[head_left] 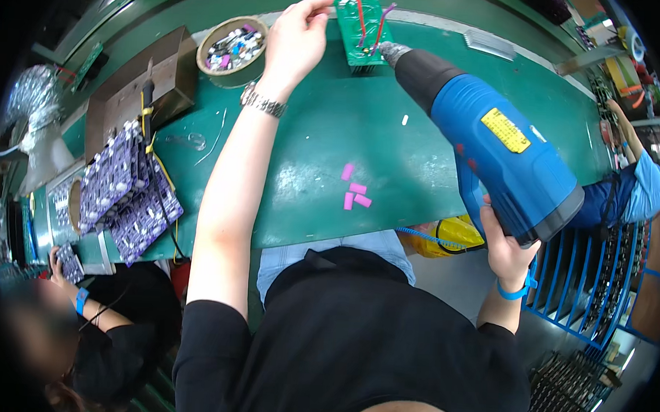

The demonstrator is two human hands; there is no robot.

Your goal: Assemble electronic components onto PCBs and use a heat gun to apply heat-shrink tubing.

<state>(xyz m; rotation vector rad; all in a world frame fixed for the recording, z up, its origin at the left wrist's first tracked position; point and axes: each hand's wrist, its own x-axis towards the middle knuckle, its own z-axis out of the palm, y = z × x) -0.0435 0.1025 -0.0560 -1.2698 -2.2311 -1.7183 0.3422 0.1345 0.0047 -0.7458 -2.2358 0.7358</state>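
1. A green workbench (435,166) is spread across the view, and most of the items are laid out on it.
2. A blue heat gun (495,132) is held up at the right, its nozzle directed toward the upper left, just beside the green board's right edge.
3. Purple circuit boards (114,171) are piled at the left, partly overlapped by a soldering iron (148,95).
4. Behind them a brown tray (174,89) is set.
5. By the right hand (505,247), the heat gun's handle is gripped with closed fingers, partly hidden behind the tool's body.
6. The left hand (296,46) is raised with bent fingers, thumb and forefinger brought to the green board's upper left corner; whether it is pinched cannot be told.
7. The green circuit board (347,30) is located at the far edge, with red-and-purple wires (361,19) stood upright on it.
8. Small mixed parts are contained in a round bowl (202,59) left of the wrist.
9. Four pink sleeves (357,188) are scattered near the bench's front.
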